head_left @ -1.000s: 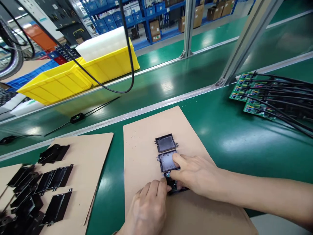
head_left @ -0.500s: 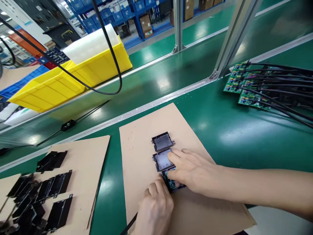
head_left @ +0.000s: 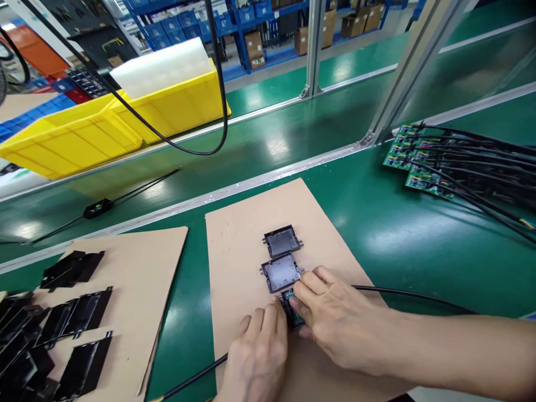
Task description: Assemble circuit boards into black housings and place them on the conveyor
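Note:
Three small black plastic housings lie in a row on a brown cardboard sheet. The far housing and the middle housing are empty. The near housing holds a green circuit board and is partly covered by fingers. My right hand presses its fingertips on that board. My left hand pinches the near housing's left edge. A black cable runs right from behind my right hand, and another stretch of black cable leaves to the lower left.
A second cardboard sheet at left carries several black covers. Green circuit boards with black cables lie at right. Yellow bins stand beyond the conveyor belt, where a black cabled unit lies. A cable loop hangs overhead.
My right hand slid off the middle housing down onto the near one. Black cable now shows on both sides of my hands. The cabled unit on the belt moved left.

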